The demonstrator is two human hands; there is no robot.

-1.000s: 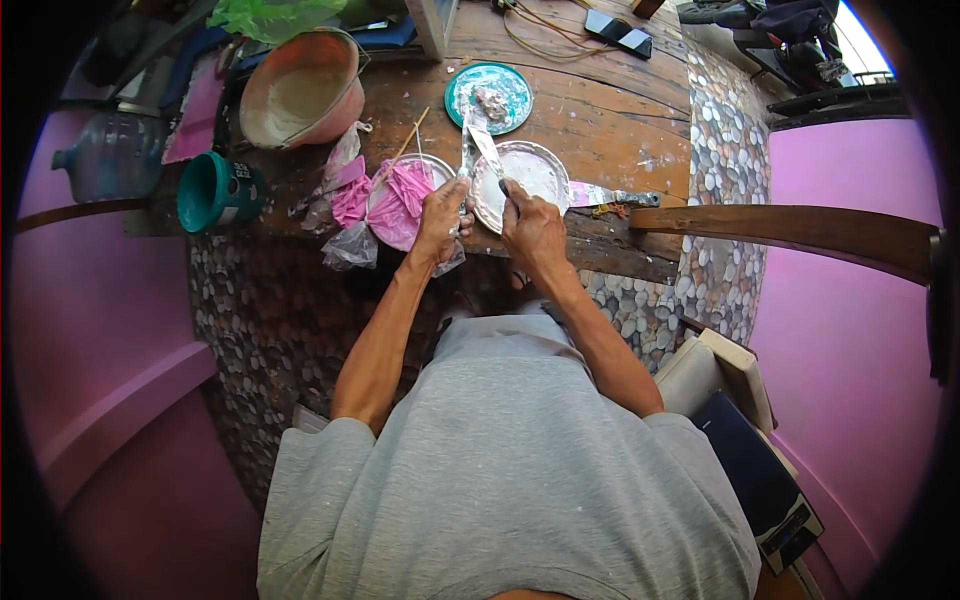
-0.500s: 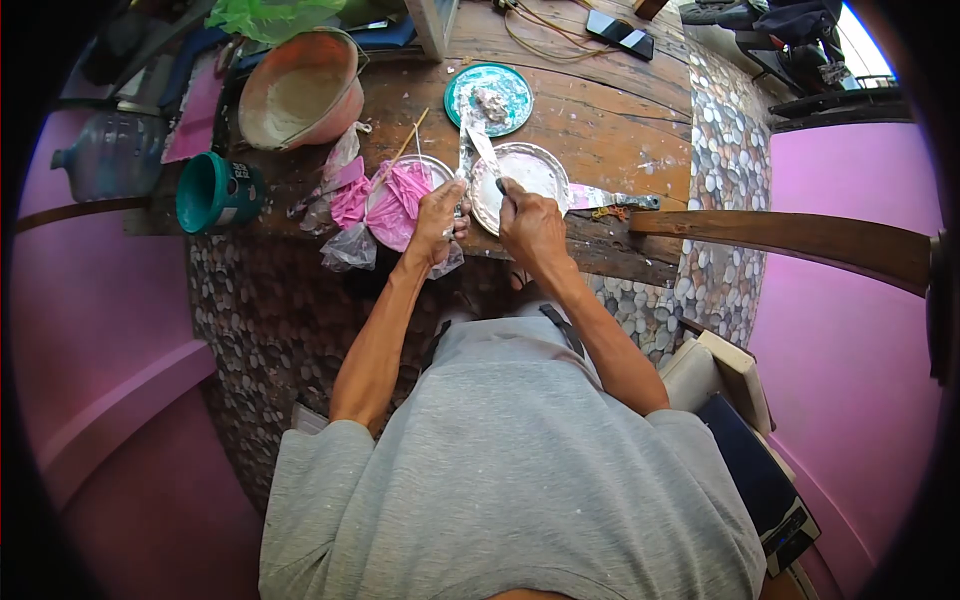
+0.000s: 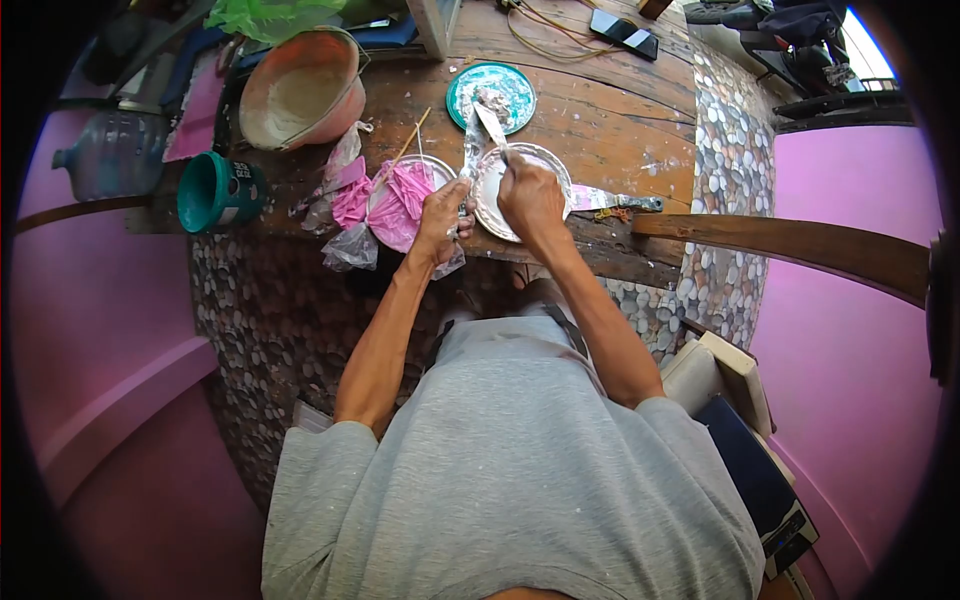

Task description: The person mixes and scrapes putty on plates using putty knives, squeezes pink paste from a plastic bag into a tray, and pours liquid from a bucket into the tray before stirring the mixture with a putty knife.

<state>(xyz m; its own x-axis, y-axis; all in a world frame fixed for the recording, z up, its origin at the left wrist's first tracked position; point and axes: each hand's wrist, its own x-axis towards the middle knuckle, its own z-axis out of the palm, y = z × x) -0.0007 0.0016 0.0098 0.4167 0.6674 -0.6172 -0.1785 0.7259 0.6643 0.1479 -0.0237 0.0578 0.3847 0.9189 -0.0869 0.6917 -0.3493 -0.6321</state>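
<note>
My left hand point(image 3: 440, 220) is closed on the handle of a putty-smeared scraper point(image 3: 473, 150), its blade pointing away from me. In my right hand point(image 3: 533, 200) is a putty knife point(image 3: 491, 127), gripped in a fist. Its tip reaches the grey-white putty point(image 3: 488, 97) on a teal lid point(image 3: 527, 88); whether it touches is too small to tell. Below my right hand lies a round white lid point(image 3: 488, 195) coated with white paste. Beside my left hand, crumpled pink plastic point(image 3: 405, 203) covers part of another round, pale-rimmed container, with a thin stick point(image 3: 407, 142) across it.
Another smeared scraper point(image 3: 610, 200) lies right of the white lid, near a wooden rail point(image 3: 780, 235). An orange bucket point(image 3: 340, 110) with pale residue and a teal tub point(image 3: 205, 195) are at left. A phone point(image 3: 625, 33) and cables point(image 3: 540, 40) lie at the table's far side.
My right hand has moved forward, bringing its knife's tip over the near part of the teal lid by the putty. My left hand has shifted only slightly and keeps its scraper.
</note>
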